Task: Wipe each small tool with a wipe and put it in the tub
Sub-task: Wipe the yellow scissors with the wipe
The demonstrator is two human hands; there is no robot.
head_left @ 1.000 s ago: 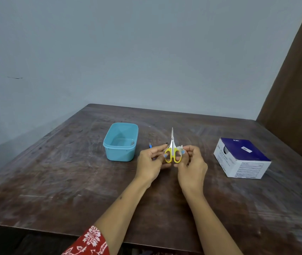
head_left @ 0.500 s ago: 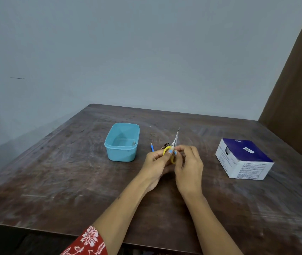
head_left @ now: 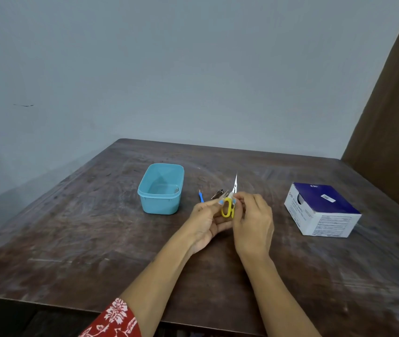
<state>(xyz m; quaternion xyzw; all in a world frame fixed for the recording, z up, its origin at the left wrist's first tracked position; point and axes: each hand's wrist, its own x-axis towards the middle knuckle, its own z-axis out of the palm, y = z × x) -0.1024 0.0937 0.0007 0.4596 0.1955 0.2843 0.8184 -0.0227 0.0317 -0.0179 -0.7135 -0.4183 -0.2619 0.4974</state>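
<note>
From the head camera we look down on a dark, scuffed wooden table [head_left: 72, 239] pushed into the corner of a pale blue-grey wall [head_left: 169, 69], with a brown panel [head_left: 392, 105] running up the right side. Over the middle of the table we see both hands meeting around a small pair of scissors [head_left: 228, 205] with yellow loop handles, held above the surface with the thin metal blades pointing up and away from us. The left hand [head_left: 207, 220] lies palm up beneath the handles, its thumb and fingertips pinching the yellow loops. The right hand [head_left: 254, 220] shows us its back, with its fingers curled in toward the scissors just where the blades join the handles; a scrap of something whitish [head_left: 233, 196] peeks out there, likely the wipe, though we cannot tell for sure, nor how firmly the fingers grip. To the left of the hands stands the light blue tub [head_left: 160, 203], open at the top; a small glinting object seems to rest against its inner right wall, too small for us to name. Between tub and hands lie a slim blue-handled tool [head_left: 201, 197] and a darker metal tool [head_left: 217, 193], both on the table just beyond the left hand. Well off to the right sits a blue and white cardboard box [head_left: 322, 212]. A red floral sleeve [head_left: 113, 319] shows at the bottom edge.
</note>
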